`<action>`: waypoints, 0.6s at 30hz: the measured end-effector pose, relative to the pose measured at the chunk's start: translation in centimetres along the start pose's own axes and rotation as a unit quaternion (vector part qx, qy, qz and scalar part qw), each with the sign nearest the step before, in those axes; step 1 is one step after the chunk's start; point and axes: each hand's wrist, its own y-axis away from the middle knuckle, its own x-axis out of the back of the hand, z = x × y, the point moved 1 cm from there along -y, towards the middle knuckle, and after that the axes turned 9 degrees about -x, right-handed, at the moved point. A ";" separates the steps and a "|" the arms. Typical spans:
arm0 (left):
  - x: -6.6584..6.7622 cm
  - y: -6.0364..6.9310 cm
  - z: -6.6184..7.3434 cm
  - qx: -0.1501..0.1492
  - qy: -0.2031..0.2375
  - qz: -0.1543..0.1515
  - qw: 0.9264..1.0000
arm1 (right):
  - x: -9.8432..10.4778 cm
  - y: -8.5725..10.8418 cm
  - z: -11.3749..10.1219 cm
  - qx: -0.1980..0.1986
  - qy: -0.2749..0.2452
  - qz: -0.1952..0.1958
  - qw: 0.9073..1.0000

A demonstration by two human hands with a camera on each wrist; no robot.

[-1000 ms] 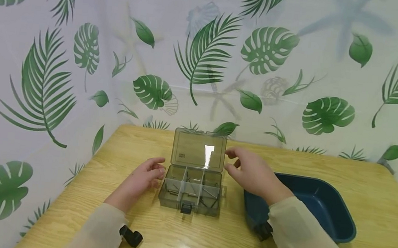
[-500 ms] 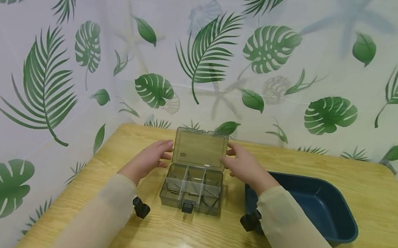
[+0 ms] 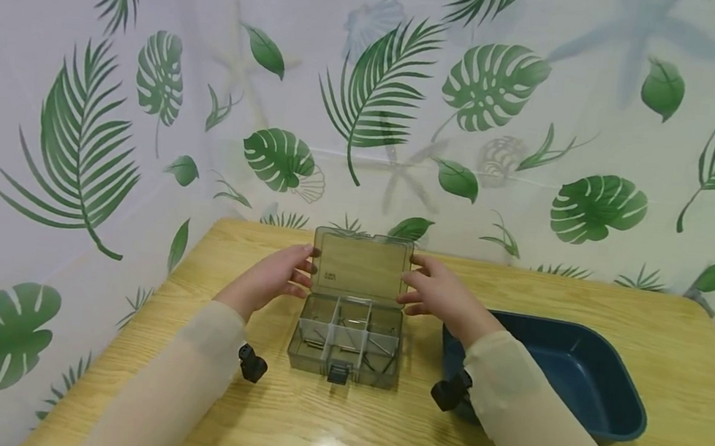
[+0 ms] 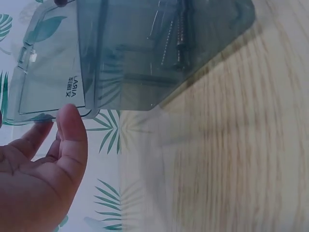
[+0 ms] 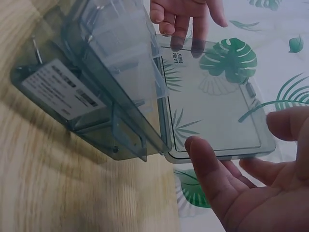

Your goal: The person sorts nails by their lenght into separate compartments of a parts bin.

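Observation:
A smoky clear plastic compartment box [image 3: 344, 339] stands on the table with its lid [image 3: 362, 264] raised upright. Thin metal pieces, some like screws or nails, lie in its compartments. My left hand [image 3: 272, 276] is at the lid's left edge; some fingertips show through the plastic, behind it. Along the opposite edge my right hand [image 3: 445, 295] touches the lid with loosely extended fingers. In the right wrist view the right hand's fingertips [image 5: 195, 145] lie by the lid's edge, near the hinge. Neither hand is curled tightly round anything.
A dark blue basin [image 3: 579, 373] stands right of the box, partly behind my right forearm. The wooden table [image 3: 333, 434] ends at a leaf-patterned cloth [image 3: 508, 122] at the back and left. A black latch [image 3: 338, 373] is on the box's front.
My left hand has moved up and forward from beside the box to the lid's left edge. The right hand has come closer against the lid's right edge. The box has barely moved.

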 end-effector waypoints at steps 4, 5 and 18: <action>0.3 0.7 0.1 -0.021 0.005 0.004 1.000 | 0.2 0.5 0.2 0.015 -0.025 -0.004 1.000; 0.4 0.9 0.2 -0.027 0.001 0.003 1.000 | 0.2 0.7 0.2 0.020 -0.027 -0.005 0.999; 0.5 5.0 0.3 -0.064 -0.038 -0.053 0.996 | -1.6 4.6 0.6 0.082 0.178 0.031 0.980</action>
